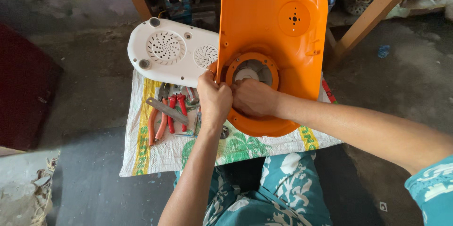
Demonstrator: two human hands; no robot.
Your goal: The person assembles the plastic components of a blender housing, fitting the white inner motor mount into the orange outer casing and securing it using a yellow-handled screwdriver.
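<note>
Gripping the orange housing (271,32): left hand (214,99) pinches its edge, right hand (255,97) curls at its ring; pliers (166,112) lie left of it.

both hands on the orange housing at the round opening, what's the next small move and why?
Probably keep the left hand steadying the rim of the large orange plastic housing while the right hand works its fingers around the pale round part in the circular opening. The housing is propped tilted over the white vented plastic cover, so it could slip if released.
</note>
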